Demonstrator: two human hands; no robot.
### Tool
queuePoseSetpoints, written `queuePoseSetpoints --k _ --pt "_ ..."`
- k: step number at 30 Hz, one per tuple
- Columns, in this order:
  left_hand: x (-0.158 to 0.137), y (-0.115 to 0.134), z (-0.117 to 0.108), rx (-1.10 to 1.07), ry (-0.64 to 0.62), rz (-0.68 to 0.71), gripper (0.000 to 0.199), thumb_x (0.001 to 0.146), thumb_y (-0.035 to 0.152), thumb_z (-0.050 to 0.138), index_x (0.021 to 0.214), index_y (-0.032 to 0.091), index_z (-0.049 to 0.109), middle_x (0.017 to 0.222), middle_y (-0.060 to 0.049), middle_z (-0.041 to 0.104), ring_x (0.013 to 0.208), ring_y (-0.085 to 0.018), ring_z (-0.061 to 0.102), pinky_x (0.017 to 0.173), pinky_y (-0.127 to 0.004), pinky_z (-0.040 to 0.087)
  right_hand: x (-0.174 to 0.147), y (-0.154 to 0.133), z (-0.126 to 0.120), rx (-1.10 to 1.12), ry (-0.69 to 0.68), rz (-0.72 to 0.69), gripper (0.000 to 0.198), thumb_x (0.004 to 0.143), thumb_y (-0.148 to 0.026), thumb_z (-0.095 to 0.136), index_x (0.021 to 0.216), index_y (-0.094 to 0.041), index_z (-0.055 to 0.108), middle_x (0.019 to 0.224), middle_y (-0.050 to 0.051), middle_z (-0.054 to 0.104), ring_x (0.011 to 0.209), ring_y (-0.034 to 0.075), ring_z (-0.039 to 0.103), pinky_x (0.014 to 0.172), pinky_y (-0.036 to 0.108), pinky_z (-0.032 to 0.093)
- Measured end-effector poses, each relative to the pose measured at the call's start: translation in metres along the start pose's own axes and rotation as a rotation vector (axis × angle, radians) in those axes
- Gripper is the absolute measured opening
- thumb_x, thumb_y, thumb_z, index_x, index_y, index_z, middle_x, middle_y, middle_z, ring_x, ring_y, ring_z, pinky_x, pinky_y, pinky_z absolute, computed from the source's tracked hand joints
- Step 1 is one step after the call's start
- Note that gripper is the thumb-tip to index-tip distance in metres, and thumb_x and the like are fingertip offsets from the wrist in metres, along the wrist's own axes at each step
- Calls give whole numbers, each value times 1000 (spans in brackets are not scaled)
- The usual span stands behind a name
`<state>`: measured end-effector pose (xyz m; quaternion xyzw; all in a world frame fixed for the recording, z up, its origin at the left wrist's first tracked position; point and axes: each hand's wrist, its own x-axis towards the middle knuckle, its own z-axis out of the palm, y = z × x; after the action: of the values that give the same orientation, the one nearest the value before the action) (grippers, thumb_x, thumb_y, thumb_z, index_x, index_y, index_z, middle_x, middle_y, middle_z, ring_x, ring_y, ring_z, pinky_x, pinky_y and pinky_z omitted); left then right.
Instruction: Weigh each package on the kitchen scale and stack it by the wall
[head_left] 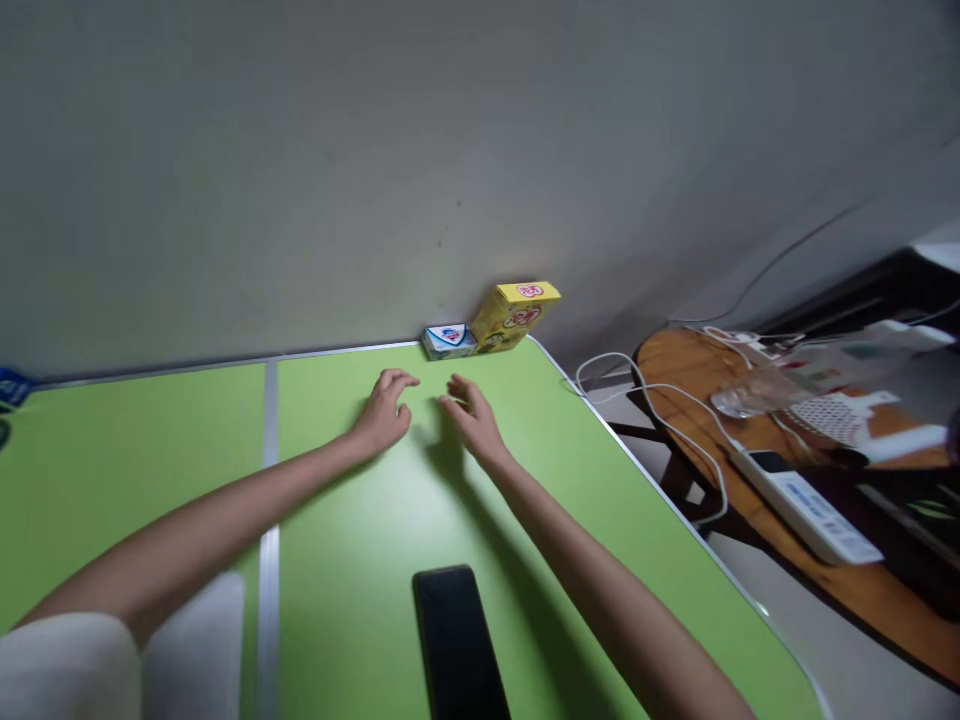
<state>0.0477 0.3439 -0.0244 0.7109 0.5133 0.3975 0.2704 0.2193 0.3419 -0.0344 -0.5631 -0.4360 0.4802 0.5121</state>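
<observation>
The left hand (pixel 381 415) and right hand (pixel 475 425) hold nothing, fingers loosely spread; at 12 o'clock sits the small box (pixel 448 342), at 1 the yellow box (pixel 514 319); both look light, stiff, smooth; exposed sides seem best gripped.

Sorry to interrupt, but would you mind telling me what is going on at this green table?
A person reaches both bare hands forward at the green table. The left hand and right hand are apart, fingers loosely curved, with nothing held in either. Just beyond them, a small white-and-blue box sits beside a yellow box at the far edge. A dark phone lies nearer the person, between the forearms.
</observation>
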Motion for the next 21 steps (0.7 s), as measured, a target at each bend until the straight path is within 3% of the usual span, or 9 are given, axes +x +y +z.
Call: queuePoseSetpoints --k 3,5,8,10,13,17,21 --pt "-67 35 -51 71 24 278 39 81 6 49 117 20 55 123 -10 53 125 -25 46 109 -49 39 -32 -26 62 187 -131 92 28 62 -31 73 87 -19 67 88 5 72 84 20 66 85 38 52" --pt "-111 61 -73 111 40 366 29 86 12 48 113 19 56 117 -10 55 121 -26 46 107 -50 40 -45 -44 107 250 -194 121 20 64 -26 70 82 -18 66 75 2 71 68 15 66 69 30 54" --pt "-165 90 -85 82 27 246 21 85 20 55 106 17 58 112 -10 57 110 -25 52 96 -42 49 -60 -67 176 358 -239 179 10 70 -17 63 79 -18 62 65 -2 66 55 8 60 56 20 51" --pt "-191 96 -89 102 100 196 23 84 24 58 105 17 58 111 -10 58 110 -27 52 96 -43 49 -70 -77 219 408 -250 225 9 73 -12 57 79 -19 59 60 -5 62 50 6 57 52 15 49" --pt "-220 85 -108 154 196 220 18 86 19 49 102 17 58 106 -9 61 106 -24 54 94 -39 48 -89 -85 278 430 -273 305 13 77 -6 52 78 -19 56 56 -7 58 45 4 53 48 12 47" --pt "-256 55 -157 191 211 383 15 84 17 48 94 16 58 93 -8 63 94 -19 59 89 -32 51 -126 -84 345 397 -339 374 15 78 -5 51 77 -19 56 55 -6 58 44 4 52 45 11 45" --pt "-282 29 -210 182 346 287 35 73 27 57 105 14 58 112 -14 63 111 -28 56 94 -40 51 -175 -72 410 338 -455 400 12 75 -6 54 76 -17 58 55 -5 58 44 5 51 44 13 44"
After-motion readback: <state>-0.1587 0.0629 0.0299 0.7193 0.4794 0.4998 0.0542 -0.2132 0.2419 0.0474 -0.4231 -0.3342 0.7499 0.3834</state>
